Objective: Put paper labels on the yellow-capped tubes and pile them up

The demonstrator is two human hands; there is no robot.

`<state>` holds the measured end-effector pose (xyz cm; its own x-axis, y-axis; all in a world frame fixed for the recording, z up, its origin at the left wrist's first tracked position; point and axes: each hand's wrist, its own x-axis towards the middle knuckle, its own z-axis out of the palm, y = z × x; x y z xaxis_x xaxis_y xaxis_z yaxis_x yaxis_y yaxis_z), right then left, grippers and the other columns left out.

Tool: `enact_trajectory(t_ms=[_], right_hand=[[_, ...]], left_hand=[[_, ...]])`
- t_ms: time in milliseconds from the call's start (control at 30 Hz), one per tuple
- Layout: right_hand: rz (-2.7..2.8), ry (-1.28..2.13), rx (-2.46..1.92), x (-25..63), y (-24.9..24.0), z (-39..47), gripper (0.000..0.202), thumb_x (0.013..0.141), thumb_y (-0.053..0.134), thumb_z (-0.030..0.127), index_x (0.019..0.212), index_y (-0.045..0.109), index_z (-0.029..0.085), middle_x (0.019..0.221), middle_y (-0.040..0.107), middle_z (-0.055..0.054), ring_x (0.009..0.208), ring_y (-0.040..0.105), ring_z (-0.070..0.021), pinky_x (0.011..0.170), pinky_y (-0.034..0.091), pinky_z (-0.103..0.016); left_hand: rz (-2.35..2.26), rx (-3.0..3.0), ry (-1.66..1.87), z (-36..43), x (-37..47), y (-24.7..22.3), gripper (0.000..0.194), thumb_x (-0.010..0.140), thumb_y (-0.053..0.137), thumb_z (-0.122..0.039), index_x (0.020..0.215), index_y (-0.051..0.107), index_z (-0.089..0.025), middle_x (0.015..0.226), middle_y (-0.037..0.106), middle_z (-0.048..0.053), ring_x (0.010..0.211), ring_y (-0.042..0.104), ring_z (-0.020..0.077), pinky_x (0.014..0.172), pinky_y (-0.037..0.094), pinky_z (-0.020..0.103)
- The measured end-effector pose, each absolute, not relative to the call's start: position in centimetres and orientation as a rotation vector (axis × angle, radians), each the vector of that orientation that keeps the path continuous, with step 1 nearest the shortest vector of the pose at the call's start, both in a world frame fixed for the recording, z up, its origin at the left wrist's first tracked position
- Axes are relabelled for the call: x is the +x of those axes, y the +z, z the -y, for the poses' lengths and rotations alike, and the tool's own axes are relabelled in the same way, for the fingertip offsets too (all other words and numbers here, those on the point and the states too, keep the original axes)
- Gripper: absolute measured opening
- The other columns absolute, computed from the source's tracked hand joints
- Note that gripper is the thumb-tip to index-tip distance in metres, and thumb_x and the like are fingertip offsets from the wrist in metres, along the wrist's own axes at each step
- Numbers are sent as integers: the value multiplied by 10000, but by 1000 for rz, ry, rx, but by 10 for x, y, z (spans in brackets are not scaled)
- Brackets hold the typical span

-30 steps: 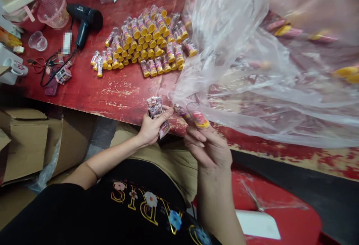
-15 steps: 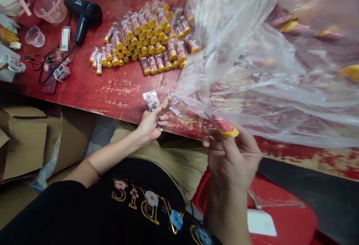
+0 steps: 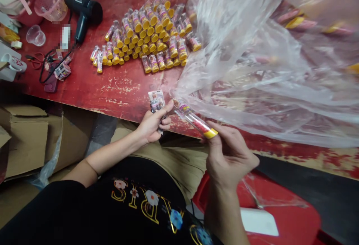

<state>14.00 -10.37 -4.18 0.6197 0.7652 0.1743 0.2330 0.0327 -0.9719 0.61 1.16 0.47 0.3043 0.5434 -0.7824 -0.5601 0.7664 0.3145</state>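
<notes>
Currently: yellow-capped tube (image 3: 199, 123), pinched in right hand (image 3: 217, 134); printed sleeves (image 3: 157, 102), clamped in left hand (image 3: 157, 119), over desk (image 3: 120, 93).

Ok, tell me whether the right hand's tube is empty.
Not empty: pink contents show through the clear tube, near its yellow end; how full, I cannot tell.

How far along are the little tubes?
Looks done: the stacked clear tubes with yellow caps and printed sleeves. In hand: a clear yellow-capped tube, held by the right hand at a printed plastic sleeve. Seemingly left: pink-and-yellow tubes under clear plastic sheeting, and printed sleeves in the left hand.
</notes>
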Motion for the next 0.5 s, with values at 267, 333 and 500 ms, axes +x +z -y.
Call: enact_trajectory(t_ms=[267, 333, 500], right_hand=[[810, 511, -1395, 136, -34, 106, 208, 927, 774, 250, 1089, 880, 324, 865, 732, -35, 648, 618, -135, 618, 468, -309], [801, 516, -1420, 137, -36, 105, 200, 925, 779, 263, 1090, 881, 313, 898, 741, -43, 654, 614, -136, 616, 473, -308], [802, 459, -1425, 139, -37, 106, 200, 921, 783, 248, 1087, 881, 303, 854, 723, -35, 641, 607, -131, 625, 468, -306]], left_hand=[[-1024, 50, 722, -12, 6, 5, 293, 841, 883, -141, 771, 599, -130, 626, 396, -105, 435, 291, -17, 396, 161, 95], [-1030, 28, 703, -13, 5, 7, 263, 881, 839, -121, 783, 595, -129, 622, 390, -106, 429, 302, -16, 396, 165, 88], [-1003, 49, 694, -14, 3, 6, 316, 816, 887, -88, 784, 576, -136, 626, 400, -110, 421, 321, -19, 388, 172, 80]])
